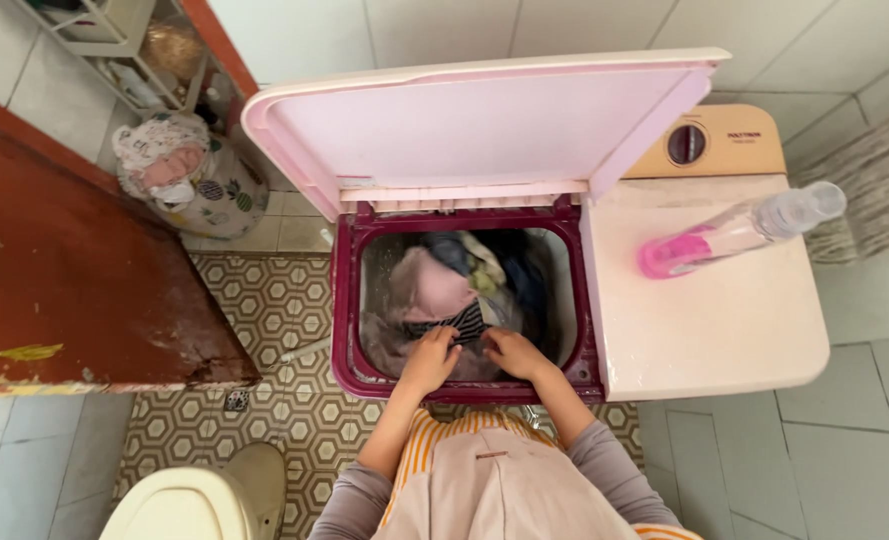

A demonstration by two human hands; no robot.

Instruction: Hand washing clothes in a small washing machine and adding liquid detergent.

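Grey sleeves and a striped top fill the bottom edge; both arms reach into the washing machine point(344, 300), whose pink lid point(474, 125) stands raised; the left hand point(430, 358) and the right hand point(513, 352) each close on a dark striped cloth point(456, 324) lying atop the wet laundry point(429, 285) in the tub; a clear bottle point(739, 230) with pink liquid lies on the machine's cream top; a toilet point(199, 500) sits at lower left.

a clear plastic bottle point(739, 231) of pink liquid lies on the washer's closed lid point(714, 320)
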